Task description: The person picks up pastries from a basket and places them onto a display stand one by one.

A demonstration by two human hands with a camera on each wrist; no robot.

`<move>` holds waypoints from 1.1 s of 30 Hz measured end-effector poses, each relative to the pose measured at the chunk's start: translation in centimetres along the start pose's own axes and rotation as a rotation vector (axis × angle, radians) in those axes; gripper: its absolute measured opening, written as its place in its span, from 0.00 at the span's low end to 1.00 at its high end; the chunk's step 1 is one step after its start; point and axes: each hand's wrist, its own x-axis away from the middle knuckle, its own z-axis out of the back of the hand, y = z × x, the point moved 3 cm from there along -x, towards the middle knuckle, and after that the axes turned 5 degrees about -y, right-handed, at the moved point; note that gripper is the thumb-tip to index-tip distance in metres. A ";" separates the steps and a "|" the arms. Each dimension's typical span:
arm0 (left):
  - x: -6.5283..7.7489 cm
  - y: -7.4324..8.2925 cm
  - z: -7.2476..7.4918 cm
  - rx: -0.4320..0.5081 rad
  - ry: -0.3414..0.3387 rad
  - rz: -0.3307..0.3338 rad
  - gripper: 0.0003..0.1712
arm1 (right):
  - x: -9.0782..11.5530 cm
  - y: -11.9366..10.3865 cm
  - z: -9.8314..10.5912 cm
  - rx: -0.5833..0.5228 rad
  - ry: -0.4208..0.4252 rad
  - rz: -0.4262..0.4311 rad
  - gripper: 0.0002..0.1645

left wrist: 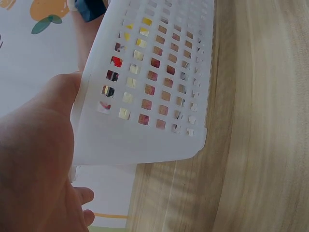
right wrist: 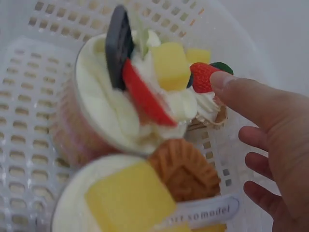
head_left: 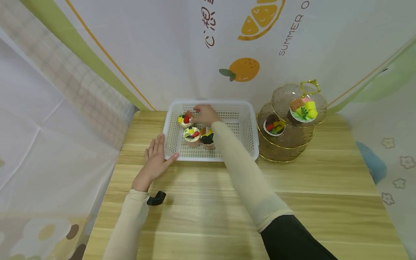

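My left hand lies with straight fingers at the front left corner of a white perforated plastic basket, its thumb along the front rim. Inside the basket, my right hand reaches over a small toy dessert in the far left part. In the right wrist view its thumb touches the strawberry on top, while other fingertips stand apart from the cake. Nearer the front sit a toy cake cup with cream and fruit and another cup with yellow cubes and a biscuit, partly behind the sleeve.
To the basket's right stands a tiered, gold-rimmed stand with a gold handle on top. One toy dessert cup sits on its upper tier, another lower down. A printed curtain hangs behind the wooden table.
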 end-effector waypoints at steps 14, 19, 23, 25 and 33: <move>0.2 0.2 -0.5 0.035 0.005 -0.009 0.57 | -0.6 0.1 -1.9 -0.048 0.000 -0.090 0.44; 0.1 0.3 -0.4 0.031 0.006 -0.009 0.57 | -0.8 -0.1 -2.0 -0.006 0.001 -0.107 0.44; 0.2 0.3 -0.2 0.025 0.007 -0.010 0.57 | -1.0 -0.1 -2.1 0.018 0.005 -0.100 0.44; 0.2 0.4 -0.1 0.023 0.007 -0.011 0.57 | -1.0 -0.2 -2.1 0.015 0.011 -0.096 0.43; 0.1 0.2 -0.1 0.019 0.004 -0.002 0.57 | -0.5 -0.3 -2.3 -0.029 0.004 -0.085 0.43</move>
